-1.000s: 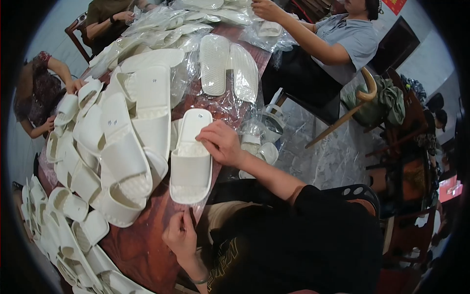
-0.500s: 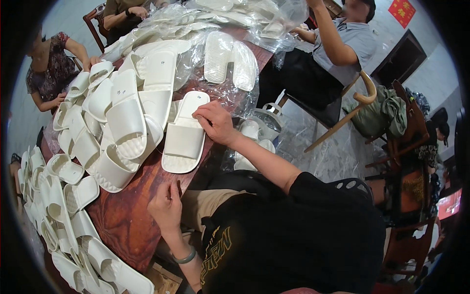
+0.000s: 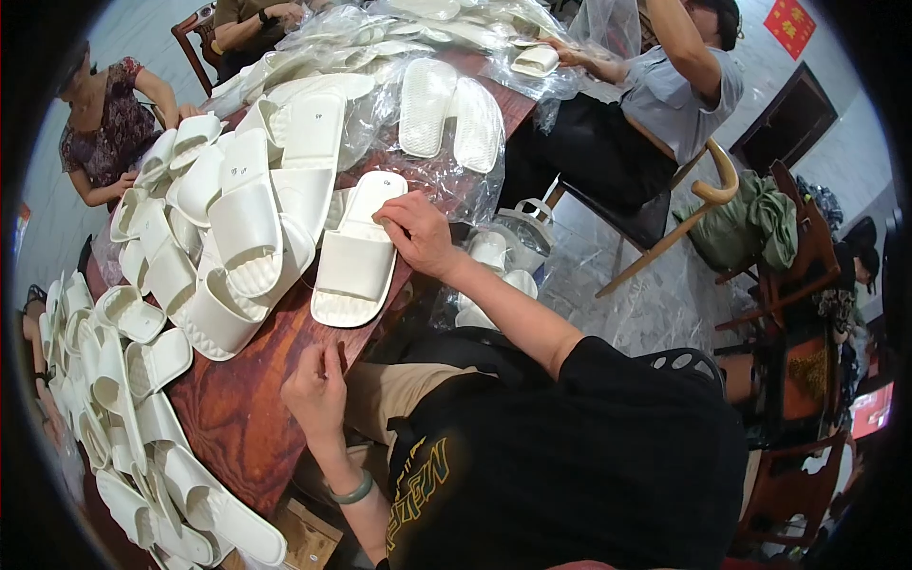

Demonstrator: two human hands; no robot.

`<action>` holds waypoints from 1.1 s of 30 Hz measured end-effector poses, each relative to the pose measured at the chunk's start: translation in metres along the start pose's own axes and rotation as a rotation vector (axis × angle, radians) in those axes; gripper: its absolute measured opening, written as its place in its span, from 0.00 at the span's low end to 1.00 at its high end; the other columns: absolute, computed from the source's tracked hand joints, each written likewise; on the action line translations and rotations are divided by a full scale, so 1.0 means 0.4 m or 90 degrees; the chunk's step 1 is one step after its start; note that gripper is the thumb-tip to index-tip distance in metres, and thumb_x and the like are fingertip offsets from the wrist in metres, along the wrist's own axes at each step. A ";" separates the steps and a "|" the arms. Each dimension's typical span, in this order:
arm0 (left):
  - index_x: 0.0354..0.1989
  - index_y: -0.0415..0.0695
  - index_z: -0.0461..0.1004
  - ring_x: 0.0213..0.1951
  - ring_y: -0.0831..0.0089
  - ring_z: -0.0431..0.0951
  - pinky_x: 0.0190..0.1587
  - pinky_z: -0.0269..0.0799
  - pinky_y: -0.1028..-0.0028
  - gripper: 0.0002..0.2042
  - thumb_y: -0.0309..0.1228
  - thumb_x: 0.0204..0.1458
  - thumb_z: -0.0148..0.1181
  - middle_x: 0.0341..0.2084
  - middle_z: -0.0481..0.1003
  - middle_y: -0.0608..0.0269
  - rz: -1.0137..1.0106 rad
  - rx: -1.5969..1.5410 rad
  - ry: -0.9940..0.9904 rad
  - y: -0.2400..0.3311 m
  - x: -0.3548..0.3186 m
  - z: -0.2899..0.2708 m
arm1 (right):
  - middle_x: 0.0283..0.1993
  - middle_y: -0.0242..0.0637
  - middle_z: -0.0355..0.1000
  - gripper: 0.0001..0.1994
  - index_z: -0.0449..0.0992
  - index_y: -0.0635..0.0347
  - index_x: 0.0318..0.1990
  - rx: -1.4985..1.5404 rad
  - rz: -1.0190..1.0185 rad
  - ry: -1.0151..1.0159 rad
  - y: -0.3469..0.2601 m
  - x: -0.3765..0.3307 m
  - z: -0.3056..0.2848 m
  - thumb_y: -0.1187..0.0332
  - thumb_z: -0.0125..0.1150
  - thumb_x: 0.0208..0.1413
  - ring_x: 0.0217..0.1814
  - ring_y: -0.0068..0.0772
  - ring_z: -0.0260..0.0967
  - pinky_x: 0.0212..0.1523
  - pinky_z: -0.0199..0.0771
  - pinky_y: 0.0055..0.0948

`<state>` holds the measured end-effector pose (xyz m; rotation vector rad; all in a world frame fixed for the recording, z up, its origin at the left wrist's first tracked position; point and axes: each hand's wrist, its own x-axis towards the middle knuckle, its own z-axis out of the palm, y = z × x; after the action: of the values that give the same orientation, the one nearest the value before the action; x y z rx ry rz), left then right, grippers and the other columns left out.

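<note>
Head view looks down on a reddish wooden table (image 3: pixel 237 418) crowded with white slides. Right hand (image 3: pixel 418 233) rests with fingers curled on the heel end of one white slide sandal (image 3: pixel 356 256), which lies flat near the table's edge beside a heap of white slides (image 3: pixel 237 218). Left hand (image 3: pixel 318 385) sits loosely closed at the table edge, seemingly empty, though its palm is hidden.

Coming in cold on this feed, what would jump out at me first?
White slippers heaped along the left of the red-brown table. One slipper lies apart at the table's near edge, with the right hand on its heel end, while the left hand rests at the table edge below it. More slippers in clear bags cover the far end, where other people sit.
</note>
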<state>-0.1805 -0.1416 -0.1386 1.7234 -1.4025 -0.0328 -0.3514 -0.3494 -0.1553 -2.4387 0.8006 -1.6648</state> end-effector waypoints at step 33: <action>0.27 0.39 0.73 0.17 0.74 0.70 0.22 0.64 0.74 0.07 0.30 0.53 0.57 0.15 0.71 0.58 -0.080 -0.016 -0.026 -0.009 -0.005 0.004 | 0.35 0.33 0.71 0.05 0.75 0.56 0.30 0.011 -0.010 0.032 -0.003 -0.017 -0.004 0.73 0.57 0.44 0.39 0.37 0.67 0.38 0.71 0.33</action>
<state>-0.1794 -0.1412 -0.1427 1.7966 -1.3154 -0.1551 -0.3541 -0.3449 -0.1601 -2.4078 0.7727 -1.7366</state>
